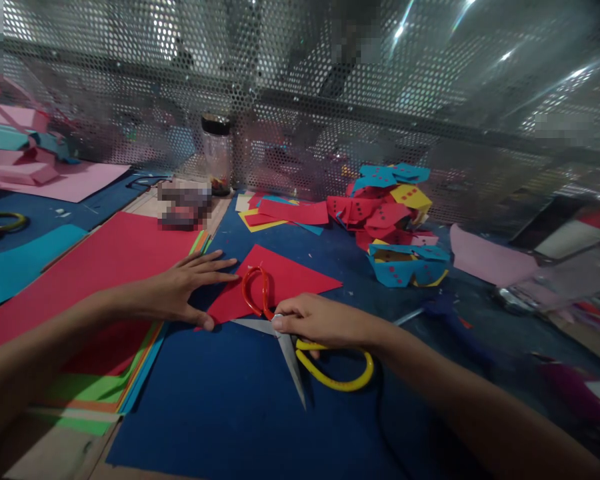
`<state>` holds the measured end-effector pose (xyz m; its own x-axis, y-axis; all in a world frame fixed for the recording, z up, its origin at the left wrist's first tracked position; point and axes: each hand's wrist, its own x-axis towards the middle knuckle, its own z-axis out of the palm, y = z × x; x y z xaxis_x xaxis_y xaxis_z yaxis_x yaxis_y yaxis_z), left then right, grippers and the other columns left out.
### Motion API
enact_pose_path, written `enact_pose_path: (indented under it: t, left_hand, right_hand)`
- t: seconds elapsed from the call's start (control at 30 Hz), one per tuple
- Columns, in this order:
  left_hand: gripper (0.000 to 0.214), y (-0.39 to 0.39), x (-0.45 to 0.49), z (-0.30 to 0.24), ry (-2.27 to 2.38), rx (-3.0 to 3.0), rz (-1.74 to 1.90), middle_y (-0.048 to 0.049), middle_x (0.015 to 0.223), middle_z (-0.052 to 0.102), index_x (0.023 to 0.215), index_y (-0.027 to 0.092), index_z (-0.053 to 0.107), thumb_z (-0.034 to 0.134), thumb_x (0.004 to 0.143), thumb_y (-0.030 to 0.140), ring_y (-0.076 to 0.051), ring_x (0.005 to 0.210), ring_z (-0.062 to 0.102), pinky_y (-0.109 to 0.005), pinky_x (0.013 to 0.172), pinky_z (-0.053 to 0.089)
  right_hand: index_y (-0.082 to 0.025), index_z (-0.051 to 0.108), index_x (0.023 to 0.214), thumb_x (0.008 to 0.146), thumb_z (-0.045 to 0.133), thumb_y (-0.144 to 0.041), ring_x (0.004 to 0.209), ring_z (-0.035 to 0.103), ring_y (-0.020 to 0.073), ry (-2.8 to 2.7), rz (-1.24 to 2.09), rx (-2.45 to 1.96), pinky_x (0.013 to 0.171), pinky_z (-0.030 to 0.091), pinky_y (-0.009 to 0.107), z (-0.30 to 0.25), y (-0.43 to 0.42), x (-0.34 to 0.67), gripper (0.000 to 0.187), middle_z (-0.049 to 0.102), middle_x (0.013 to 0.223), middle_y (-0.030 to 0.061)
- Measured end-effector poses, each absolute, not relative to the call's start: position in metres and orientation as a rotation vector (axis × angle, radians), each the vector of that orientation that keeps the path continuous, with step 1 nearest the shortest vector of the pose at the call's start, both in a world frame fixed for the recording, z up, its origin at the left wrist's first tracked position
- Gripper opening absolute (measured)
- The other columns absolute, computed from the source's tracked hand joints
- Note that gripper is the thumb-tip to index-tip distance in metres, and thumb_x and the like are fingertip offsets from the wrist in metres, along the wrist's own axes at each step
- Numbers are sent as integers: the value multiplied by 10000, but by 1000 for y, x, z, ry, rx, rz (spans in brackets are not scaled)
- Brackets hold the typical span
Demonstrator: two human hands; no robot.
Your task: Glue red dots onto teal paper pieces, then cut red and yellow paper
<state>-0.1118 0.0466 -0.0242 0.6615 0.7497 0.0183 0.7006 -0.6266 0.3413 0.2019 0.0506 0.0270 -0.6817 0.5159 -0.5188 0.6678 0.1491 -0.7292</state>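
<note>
My left hand (185,292) lies flat and open, fingers stretched, on the edge of a red paper sheet (285,277) that rests on a large blue sheet (230,400). My right hand (320,320) is closed over yellow-handled scissors (330,370), its fingers at the pivot, the blades pointing toward me. Red-handled scissors (255,293) lie on the red sheet just beyond my right hand, their blade under its fingertips.
A stack of red, green and orange sheets (105,280) lies to the left. Folded red, blue and yellow paper pieces (395,213) are piled at the back right. A jar (216,153) stands against the perforated metal wall (300,80). Pink paper (490,260) lies right.
</note>
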Motion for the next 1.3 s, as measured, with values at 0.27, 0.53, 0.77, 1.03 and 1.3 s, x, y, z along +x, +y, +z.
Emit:
enact_pose_path:
  t: [0.27,0.53,0.77,1.03,1.3]
  left_hand:
    - [906,46,-109,-23,1155,2565,262,2,1667,236,1519,396,385,676,736,744,-340,1533,167,-546,1213,238]
    - [923,49,-114,-21,1055,2449,207,-4,1647,306,1528,416,355,751,732,660,-364,1542,84,-586,1200,218]
    - [944,52,-118,-23,1021,2435,199,18,1659,270,1529,448,331,771,718,646,-354,1546,62,-587,1207,193]
    - [914,51,-117,-20,1024,2435,189,5,1652,291,1511,414,389,775,715,643,-364,1543,65,-596,1206,188]
    - [796,49,-115,-17,1022,2419,231,13,1642,317,1500,419,407,730,797,603,-339,1544,97,-576,1206,213]
  right_hand:
    - [-189,489,781,962,475,-382,552,405,73,2309,-1504,1163,481,282,202,29,50,198,265,379,665,-56]
    - [-194,474,765,963,481,-408,548,420,75,2335,-1481,1147,480,312,191,27,51,199,292,394,651,-55]
    - [-191,494,770,957,487,-387,530,441,76,2319,-1495,1153,483,320,207,28,51,196,271,401,645,-52]
    - [-193,456,744,953,491,-384,550,416,73,2334,-1492,1136,488,279,208,30,49,193,285,373,634,-61]
    - [-196,476,772,957,484,-413,522,458,72,2320,-1519,1118,453,326,189,24,51,195,285,402,642,-57]
